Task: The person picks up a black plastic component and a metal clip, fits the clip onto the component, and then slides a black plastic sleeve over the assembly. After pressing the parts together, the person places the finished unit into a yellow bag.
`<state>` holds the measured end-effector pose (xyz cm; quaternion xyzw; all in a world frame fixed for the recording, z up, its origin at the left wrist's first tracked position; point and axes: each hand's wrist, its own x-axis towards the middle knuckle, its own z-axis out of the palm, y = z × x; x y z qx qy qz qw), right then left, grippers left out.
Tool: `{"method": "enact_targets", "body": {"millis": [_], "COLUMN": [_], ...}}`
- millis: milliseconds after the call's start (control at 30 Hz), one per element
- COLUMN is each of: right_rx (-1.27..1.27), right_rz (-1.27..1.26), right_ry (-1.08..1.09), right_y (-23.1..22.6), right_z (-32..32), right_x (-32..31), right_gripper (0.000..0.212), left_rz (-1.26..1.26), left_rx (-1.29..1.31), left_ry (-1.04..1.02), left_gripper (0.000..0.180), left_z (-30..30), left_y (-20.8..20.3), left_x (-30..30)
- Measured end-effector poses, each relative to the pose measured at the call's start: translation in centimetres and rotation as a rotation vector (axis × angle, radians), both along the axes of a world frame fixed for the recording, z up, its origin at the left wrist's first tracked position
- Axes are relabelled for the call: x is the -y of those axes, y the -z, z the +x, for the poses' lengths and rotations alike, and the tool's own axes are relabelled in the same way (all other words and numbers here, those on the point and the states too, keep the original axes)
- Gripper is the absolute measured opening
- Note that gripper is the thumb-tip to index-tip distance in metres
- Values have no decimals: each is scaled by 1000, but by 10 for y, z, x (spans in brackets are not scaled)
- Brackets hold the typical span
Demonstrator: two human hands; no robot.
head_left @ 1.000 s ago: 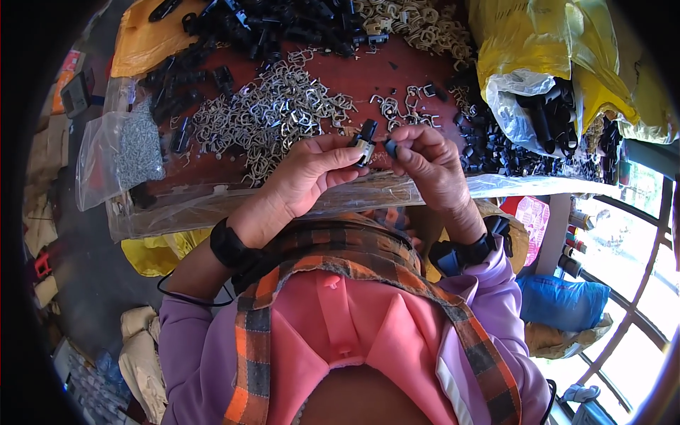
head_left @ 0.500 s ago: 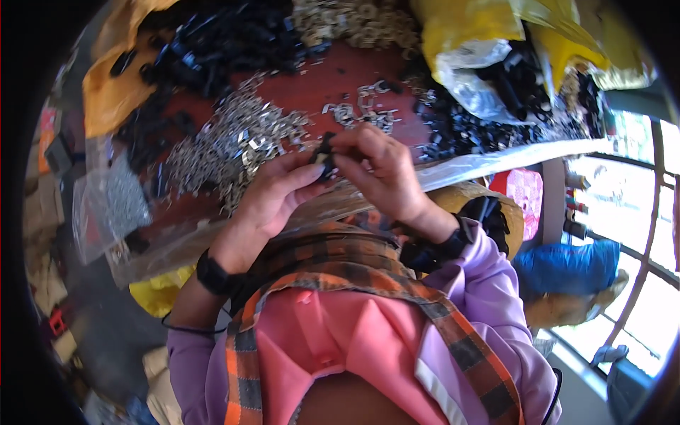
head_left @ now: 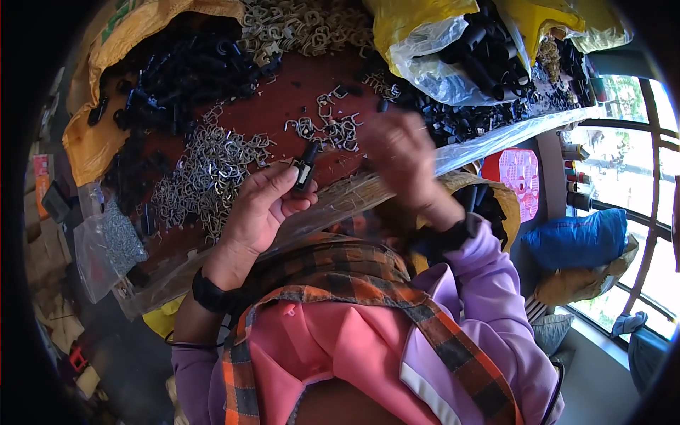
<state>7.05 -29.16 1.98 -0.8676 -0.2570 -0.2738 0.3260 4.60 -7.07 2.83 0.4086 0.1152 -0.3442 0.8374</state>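
Pinched between the thumb and fingers of my left hand [head_left: 263, 203] is a small black plastic part [head_left: 305, 167] with a pale piece set in its side, its narrow end tilted up and away. My right hand [head_left: 402, 157] is apart from it, raised to the right over the table's near edge, and its fingers are smeared by motion. Beyond the hands lies a small cluster of bent metal clips [head_left: 338, 131]. A larger heap of metal clips [head_left: 212, 177] spreads to the left of my left hand.
On the red tabletop [head_left: 297, 88] lie a pile of black plastic parts [head_left: 188, 78] and cream-coloured clips [head_left: 304, 28]. A yellow bag [head_left: 418, 35] holds black tubes. Small black pieces [head_left: 453, 120] lie at right. A clear bag [head_left: 106, 244] of small metal pieces hangs at the left edge.
My right hand has left the black part and moved right. My left hand still holds the part, now a little lower and to the left. The head view has shifted slightly.
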Motion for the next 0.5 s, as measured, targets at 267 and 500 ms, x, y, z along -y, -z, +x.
{"method": "enact_targets", "body": {"millis": [267,500], "right_rx": [-44,-247], "right_rz": [-880,-432], "right_ry": [811,477], "right_y": [1,-33], "right_z": [65,53], "right_x": [151,148], "right_gripper": [34,41], "left_rz": [50,66], "left_rx": [114,50], "left_ry": [15,28], "left_gripper": [18,21], "left_z": [0,1], "left_y": [6,0], "left_x": [-3,-5]}}
